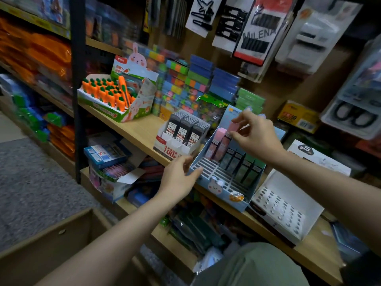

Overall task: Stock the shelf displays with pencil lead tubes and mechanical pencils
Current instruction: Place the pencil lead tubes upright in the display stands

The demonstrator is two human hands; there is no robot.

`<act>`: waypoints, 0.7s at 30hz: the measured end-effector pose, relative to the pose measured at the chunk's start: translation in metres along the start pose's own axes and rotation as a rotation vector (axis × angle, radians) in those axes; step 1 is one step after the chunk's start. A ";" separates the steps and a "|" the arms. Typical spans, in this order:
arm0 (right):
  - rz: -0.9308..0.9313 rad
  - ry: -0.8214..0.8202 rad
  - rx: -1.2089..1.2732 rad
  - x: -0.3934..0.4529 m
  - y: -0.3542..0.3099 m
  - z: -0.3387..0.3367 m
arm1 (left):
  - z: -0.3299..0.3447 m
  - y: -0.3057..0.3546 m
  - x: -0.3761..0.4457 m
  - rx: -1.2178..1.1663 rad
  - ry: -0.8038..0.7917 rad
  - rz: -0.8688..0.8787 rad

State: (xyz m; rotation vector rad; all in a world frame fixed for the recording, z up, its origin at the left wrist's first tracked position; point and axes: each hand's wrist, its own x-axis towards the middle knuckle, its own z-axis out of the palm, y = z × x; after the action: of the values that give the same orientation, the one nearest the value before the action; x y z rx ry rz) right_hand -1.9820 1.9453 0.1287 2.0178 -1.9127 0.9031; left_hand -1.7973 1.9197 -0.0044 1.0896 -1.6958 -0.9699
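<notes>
**Pink tube over the back row, left hand steadying the display**

Your right hand [254,137] pinches a pink lead tube [234,127] between thumb and fingertips, holding it just above the back left corner of the blue rabbit display box [218,187]. That box sits at the front edge of the wooden shelf [140,131]. Your left hand [179,178] rests against the box's near left corner, fingers relaxed, bracing rather than clamping.

What the next move turns on: the slot lies straight below and slightly left of your right grip, beside the pink tubes [218,145] already standing at the back. Those stand with their long axis leaning back along the box's slope; how the tube in your fingers is turned is too blurred to tell, so it probably needs lining up with them before it goes down. Your right hand is the nearer one and already over the spot.

The white slotted rows at the front of the box are unfilled, and dark tubes [243,164] occupy the right side. The grey lead tube display [181,135] stands just to the left, full.
</notes>
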 end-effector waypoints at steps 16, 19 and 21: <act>0.028 0.032 -0.025 0.000 0.016 0.017 | 0.014 -0.002 -0.002 0.051 0.040 0.040; 0.105 0.067 0.005 -0.004 0.019 0.017 | 0.014 -0.002 -0.003 0.034 0.043 0.031; 0.102 0.058 0.004 -0.006 0.019 0.016 | 0.015 -0.002 -0.002 0.031 0.043 0.028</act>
State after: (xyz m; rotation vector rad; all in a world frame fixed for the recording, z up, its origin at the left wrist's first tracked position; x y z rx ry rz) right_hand -1.9952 1.9387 0.1080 1.8892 -1.9987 0.9792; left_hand -1.8100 1.9235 -0.0113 1.0973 -1.6916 -0.8991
